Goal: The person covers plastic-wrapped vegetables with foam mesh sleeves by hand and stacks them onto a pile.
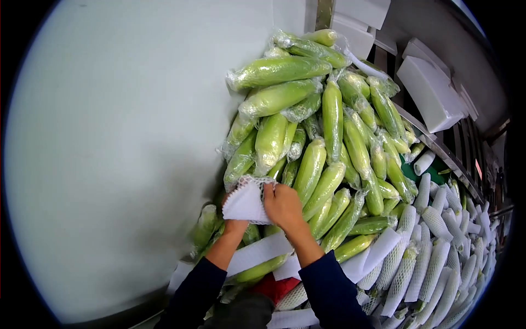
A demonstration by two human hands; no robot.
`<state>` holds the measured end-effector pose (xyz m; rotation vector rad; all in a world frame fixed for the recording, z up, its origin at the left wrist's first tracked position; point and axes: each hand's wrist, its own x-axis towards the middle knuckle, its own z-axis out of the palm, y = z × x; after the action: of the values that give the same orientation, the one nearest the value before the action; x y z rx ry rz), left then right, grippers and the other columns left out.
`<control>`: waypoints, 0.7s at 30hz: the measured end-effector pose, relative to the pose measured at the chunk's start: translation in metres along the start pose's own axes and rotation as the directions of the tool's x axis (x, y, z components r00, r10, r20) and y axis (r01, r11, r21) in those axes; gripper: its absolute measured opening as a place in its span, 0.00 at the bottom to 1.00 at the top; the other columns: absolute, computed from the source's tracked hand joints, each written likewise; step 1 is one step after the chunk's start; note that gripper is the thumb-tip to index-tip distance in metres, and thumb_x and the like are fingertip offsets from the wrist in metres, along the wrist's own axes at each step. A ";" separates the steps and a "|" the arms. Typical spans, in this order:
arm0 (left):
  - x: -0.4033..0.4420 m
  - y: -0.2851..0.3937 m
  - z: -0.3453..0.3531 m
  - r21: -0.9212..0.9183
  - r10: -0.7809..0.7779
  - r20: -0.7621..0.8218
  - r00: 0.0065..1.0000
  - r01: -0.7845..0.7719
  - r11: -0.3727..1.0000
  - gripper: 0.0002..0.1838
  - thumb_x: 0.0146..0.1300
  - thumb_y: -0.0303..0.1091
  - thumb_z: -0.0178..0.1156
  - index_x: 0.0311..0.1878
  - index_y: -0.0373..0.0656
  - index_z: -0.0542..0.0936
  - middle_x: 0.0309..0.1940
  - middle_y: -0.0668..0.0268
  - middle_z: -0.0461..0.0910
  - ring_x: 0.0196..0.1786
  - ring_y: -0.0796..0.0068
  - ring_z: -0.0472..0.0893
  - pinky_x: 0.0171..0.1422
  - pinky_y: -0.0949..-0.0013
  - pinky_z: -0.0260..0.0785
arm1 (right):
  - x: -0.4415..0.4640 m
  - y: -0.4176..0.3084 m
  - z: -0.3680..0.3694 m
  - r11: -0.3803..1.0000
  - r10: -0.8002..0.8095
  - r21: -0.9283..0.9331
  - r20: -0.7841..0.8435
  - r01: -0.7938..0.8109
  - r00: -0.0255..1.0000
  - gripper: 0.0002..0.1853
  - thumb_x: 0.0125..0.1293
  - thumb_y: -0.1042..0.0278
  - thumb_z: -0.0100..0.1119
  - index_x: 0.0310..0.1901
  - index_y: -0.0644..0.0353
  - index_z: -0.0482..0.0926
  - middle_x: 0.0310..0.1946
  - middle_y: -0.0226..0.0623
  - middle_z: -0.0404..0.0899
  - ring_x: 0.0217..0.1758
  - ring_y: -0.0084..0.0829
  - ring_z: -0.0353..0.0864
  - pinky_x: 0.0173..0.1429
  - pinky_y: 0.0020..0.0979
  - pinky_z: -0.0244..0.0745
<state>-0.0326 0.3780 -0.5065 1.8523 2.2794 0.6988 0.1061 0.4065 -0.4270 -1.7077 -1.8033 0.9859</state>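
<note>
The right hand is gripping a net; the left hand is mostly hiding behind it, so its grip cannot be told. A pale panel is bordering the heap of wrapped corn on its left. Netted corn is lying right of the heap, white blocks beyond its far right side. White strips are crossing its near end. The net is hanging above the heap's near left part.

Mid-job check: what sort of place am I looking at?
Probably a produce-packing area: there's a heap of plastic-wrapped corn ears, a pile of ears in white foam net sleeves, and white boxes, apparently foam, at upper right.
</note>
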 end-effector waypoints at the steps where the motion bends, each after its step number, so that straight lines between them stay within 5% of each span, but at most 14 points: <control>1: -0.002 -0.014 0.016 -0.318 -0.044 0.126 0.991 0.082 0.945 0.09 0.62 0.35 0.63 0.41 0.39 0.80 0.32 0.57 0.82 0.33 0.60 0.80 0.42 0.60 0.75 | 0.004 0.004 0.003 1.000 -0.009 0.018 -0.020 0.009 1.000 0.22 0.70 0.56 0.51 0.29 0.69 0.81 0.28 0.62 0.80 0.34 0.62 0.81 0.42 0.52 0.77; 2: -0.004 -0.030 0.034 -0.576 -0.087 0.250 0.964 0.221 0.787 0.09 0.63 0.33 0.62 0.42 0.38 0.80 0.33 0.58 0.83 0.35 0.64 0.81 0.43 0.62 0.75 | 0.006 0.007 0.004 0.999 -0.012 0.035 -0.042 0.014 0.999 0.24 0.69 0.55 0.51 0.25 0.70 0.80 0.26 0.63 0.79 0.33 0.62 0.81 0.42 0.52 0.77; 3: -0.023 -0.037 0.030 -0.882 -0.133 0.345 0.929 0.369 0.293 0.11 0.67 0.34 0.58 0.45 0.37 0.80 0.38 0.60 0.83 0.39 0.66 0.81 0.47 0.63 0.75 | -0.009 0.006 -0.002 0.994 -0.005 0.108 -0.048 0.011 0.999 0.26 0.70 0.54 0.50 0.23 0.70 0.79 0.24 0.64 0.77 0.31 0.63 0.79 0.39 0.53 0.75; 4: -0.036 -0.040 0.026 -0.868 -0.120 0.443 0.889 0.391 -0.306 0.13 0.71 0.36 0.54 0.48 0.36 0.80 0.43 0.61 0.83 0.44 0.68 0.81 0.51 0.64 0.75 | -0.026 0.013 -0.005 0.991 0.019 0.135 -0.013 -0.017 1.000 0.26 0.70 0.53 0.50 0.24 0.71 0.79 0.23 0.64 0.76 0.30 0.64 0.78 0.36 0.54 0.72; 5: -0.050 -0.018 0.000 -0.912 -0.169 0.360 0.918 0.384 0.145 0.12 0.65 0.33 0.59 0.47 0.36 0.80 0.39 0.57 0.84 0.41 0.70 0.83 0.46 0.65 0.74 | -0.047 0.011 -0.007 0.991 0.007 0.135 -0.147 0.013 0.989 0.27 0.68 0.55 0.53 0.20 0.74 0.74 0.16 0.62 0.68 0.19 0.57 0.74 0.25 0.50 0.63; 6: -0.071 0.014 -0.036 -0.756 -0.173 0.283 0.943 0.330 0.565 0.13 0.59 0.31 0.64 0.46 0.36 0.80 0.36 0.52 0.85 0.37 0.72 0.84 0.41 0.65 0.74 | -0.071 0.013 -0.014 0.982 0.074 0.181 -0.070 -0.060 0.995 0.24 0.69 0.56 0.52 0.24 0.71 0.78 0.22 0.63 0.75 0.28 0.63 0.78 0.33 0.54 0.71; 8: -0.098 0.043 -0.062 -0.735 -0.034 0.333 0.942 0.282 0.617 0.16 0.60 0.31 0.63 0.51 0.36 0.81 0.38 0.51 0.86 0.42 0.71 0.86 0.44 0.66 0.75 | -0.111 0.034 -0.021 0.984 0.020 0.177 -0.057 -0.010 0.998 0.21 0.67 0.61 0.53 0.23 0.70 0.77 0.18 0.61 0.73 0.21 0.58 0.77 0.27 0.49 0.68; 10: -0.108 0.065 -0.083 -0.735 0.058 0.397 0.916 0.279 0.618 0.18 0.59 0.31 0.65 0.52 0.35 0.81 0.39 0.50 0.86 0.44 0.66 0.87 0.45 0.66 0.75 | -0.143 0.055 -0.028 0.938 0.166 0.302 0.039 -0.170 0.985 0.16 0.69 0.67 0.50 0.32 0.72 0.81 0.18 0.53 0.77 0.20 0.42 0.79 0.27 0.41 0.70; 15: -0.105 0.103 -0.103 -0.814 0.228 0.252 0.940 0.078 0.576 0.18 0.60 0.32 0.65 0.51 0.31 0.82 0.32 0.56 0.85 0.33 0.75 0.83 0.40 0.72 0.74 | -0.181 0.051 -0.049 0.786 0.209 0.603 -0.048 -0.138 0.977 0.18 0.72 0.69 0.46 0.55 0.72 0.78 0.35 0.44 0.85 0.39 0.26 0.81 0.45 0.29 0.75; 16: -0.111 0.105 -0.100 -0.858 0.169 0.298 0.940 0.186 0.479 0.17 0.60 0.32 0.64 0.49 0.31 0.82 0.32 0.57 0.85 0.33 0.76 0.83 0.39 0.72 0.74 | -0.186 0.052 -0.051 0.772 0.190 0.627 -0.068 -0.106 0.979 0.20 0.73 0.68 0.45 0.59 0.71 0.76 0.39 0.43 0.85 0.42 0.25 0.81 0.48 0.27 0.75; 19: -0.136 0.107 -0.095 -0.808 -0.065 0.550 0.833 0.550 0.212 0.11 0.65 0.28 0.60 0.41 0.28 0.84 0.32 0.63 0.86 0.33 0.82 0.80 0.37 0.75 0.71 | -0.202 0.056 -0.045 0.751 0.282 0.635 -0.060 -0.182 0.957 0.19 0.72 0.67 0.44 0.54 0.71 0.79 0.28 0.46 0.82 0.35 0.27 0.81 0.40 0.32 0.75; 20: -0.130 0.104 -0.095 -0.718 -0.034 0.616 0.787 0.578 0.387 0.10 0.66 0.28 0.59 0.41 0.27 0.83 0.32 0.66 0.85 0.32 0.83 0.78 0.35 0.75 0.70 | -0.208 0.063 -0.042 0.776 0.316 0.586 -0.042 -0.233 0.948 0.18 0.72 0.67 0.44 0.49 0.71 0.81 0.23 0.47 0.80 0.30 0.28 0.80 0.35 0.34 0.73; 21: -0.127 0.105 -0.089 -0.620 -0.105 0.708 0.698 0.686 0.380 0.10 0.65 0.27 0.59 0.41 0.27 0.83 0.32 0.66 0.85 0.32 0.83 0.78 0.35 0.75 0.70 | -0.216 0.079 -0.035 0.859 0.346 0.423 -0.067 -0.287 0.936 0.18 0.72 0.65 0.44 0.34 0.71 0.80 0.16 0.47 0.73 0.21 0.31 0.75 0.28 0.38 0.66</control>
<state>0.0585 0.2478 -0.4079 0.7365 1.3945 0.8183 0.2093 0.1979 -0.4349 -1.7767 -1.1391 1.2390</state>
